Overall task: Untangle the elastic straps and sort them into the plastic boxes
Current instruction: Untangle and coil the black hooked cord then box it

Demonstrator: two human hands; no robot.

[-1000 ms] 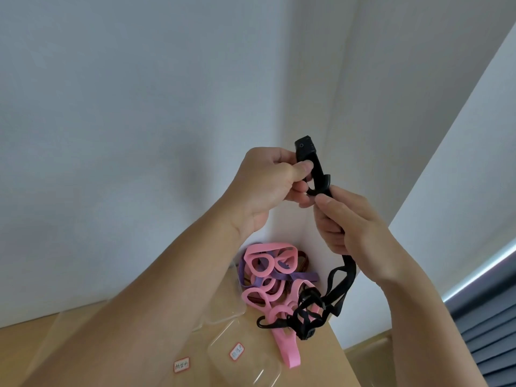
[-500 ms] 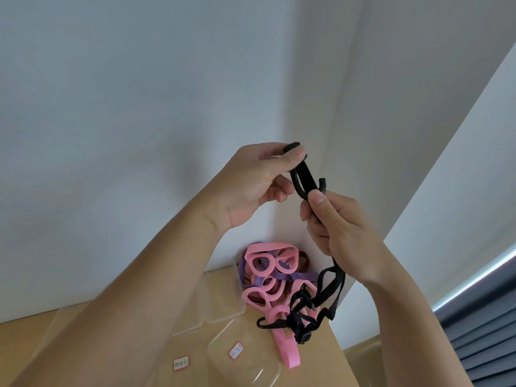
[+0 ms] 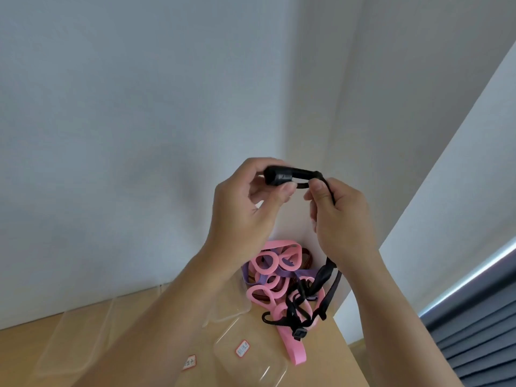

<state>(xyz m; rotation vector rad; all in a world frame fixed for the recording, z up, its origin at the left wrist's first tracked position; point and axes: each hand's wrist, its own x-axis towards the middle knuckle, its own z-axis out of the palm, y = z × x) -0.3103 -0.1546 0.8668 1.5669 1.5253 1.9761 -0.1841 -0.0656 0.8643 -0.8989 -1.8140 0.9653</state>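
Both hands are raised above the table and hold one black elastic strap [image 3: 321, 291]. My left hand [image 3: 245, 202] pinches its black buckle end between thumb and fingers. My right hand [image 3: 337, 216] grips the strap just right of the buckle, and the rest hangs down behind the right wrist into the pile. A tangle of pink straps [image 3: 276, 263], a purple strap [image 3: 259, 277] and a brown one lies on the wooden table [image 3: 329, 358] in the corner. Clear plastic boxes [image 3: 248, 356] with small red-edged labels stand in front of the pile.
White walls meet in a corner right behind the pile. Another clear box [image 3: 83, 331] sits at the left on the table. The table's right edge runs close to the pile, with a dark pleated blind [image 3: 480, 339] beyond it.
My hands turned the strap's top end from upright to level: the buckle now points left in my left hand, and my right hand has moved to the right of it.
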